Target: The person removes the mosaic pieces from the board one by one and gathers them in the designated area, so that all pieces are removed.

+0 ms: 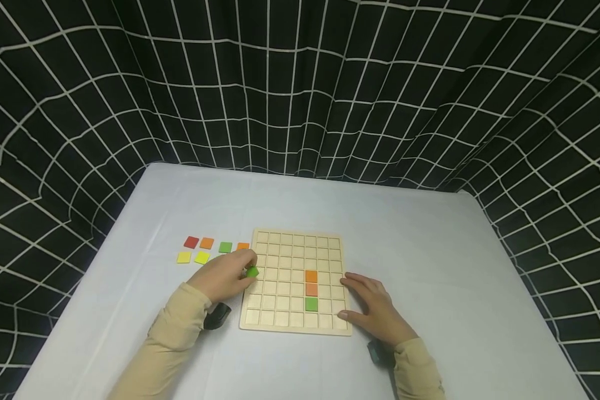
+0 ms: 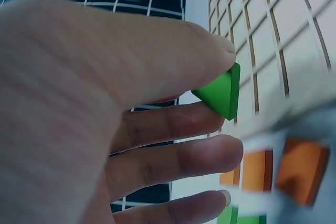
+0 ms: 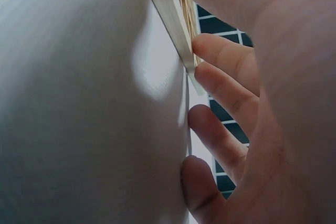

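The left hand [image 1: 226, 275] pinches a green square tile [image 2: 223, 92] between thumb and finger, above the left edge of a wooden grid board [image 1: 280, 290]. In the left wrist view its other fingers stretch out beside the tile. The right hand [image 1: 377, 311] rests at the board's right edge with fingers spread and holds no tile. Its fingertips touch the board's rim in the right wrist view. On the board, one column bears an orange tile [image 1: 311, 276], a salmon tile [image 1: 311, 289] and a green tile [image 1: 311, 304], one below another.
Left of the board on the white table [image 1: 405, 239] lie loose tiles: a red tile [image 1: 191, 242], orange tiles [image 1: 207, 243], a green tile [image 1: 225, 247] and yellow tiles [image 1: 183, 257]. The left hand may cover more. A black curtain [image 1: 290, 83] with white grid lines surrounds the table.
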A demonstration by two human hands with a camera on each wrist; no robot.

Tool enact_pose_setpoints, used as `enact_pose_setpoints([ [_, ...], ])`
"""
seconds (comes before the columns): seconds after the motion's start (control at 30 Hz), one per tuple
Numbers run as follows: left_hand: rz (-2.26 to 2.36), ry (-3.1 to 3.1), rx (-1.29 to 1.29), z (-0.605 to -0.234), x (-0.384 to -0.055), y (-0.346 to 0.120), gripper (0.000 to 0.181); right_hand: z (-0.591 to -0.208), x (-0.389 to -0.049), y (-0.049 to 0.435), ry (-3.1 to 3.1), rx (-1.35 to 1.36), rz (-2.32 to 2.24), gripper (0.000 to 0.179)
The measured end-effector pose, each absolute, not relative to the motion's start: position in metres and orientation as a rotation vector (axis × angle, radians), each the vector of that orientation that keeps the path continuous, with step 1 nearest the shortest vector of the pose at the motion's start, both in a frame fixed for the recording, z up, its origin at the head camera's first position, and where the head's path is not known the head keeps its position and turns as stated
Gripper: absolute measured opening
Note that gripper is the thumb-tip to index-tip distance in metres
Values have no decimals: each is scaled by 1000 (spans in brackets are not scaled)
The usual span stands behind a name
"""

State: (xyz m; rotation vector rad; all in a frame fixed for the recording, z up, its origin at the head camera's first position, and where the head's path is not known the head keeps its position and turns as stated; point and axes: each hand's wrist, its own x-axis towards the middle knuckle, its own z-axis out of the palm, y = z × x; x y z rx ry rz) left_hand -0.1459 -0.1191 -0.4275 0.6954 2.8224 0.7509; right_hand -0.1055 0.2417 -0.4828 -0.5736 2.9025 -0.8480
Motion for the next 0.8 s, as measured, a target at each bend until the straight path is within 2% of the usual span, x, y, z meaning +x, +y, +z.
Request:
enact_pose_setpoints([
  [0.33,734,2837,517,-433,-140,-147,18,-485,-106,243,2911,-594,-868,72],
  [0.8,627,2937,469,-445,-132,-170,19,-489,-107,245,2909,-596,-849,73],
])
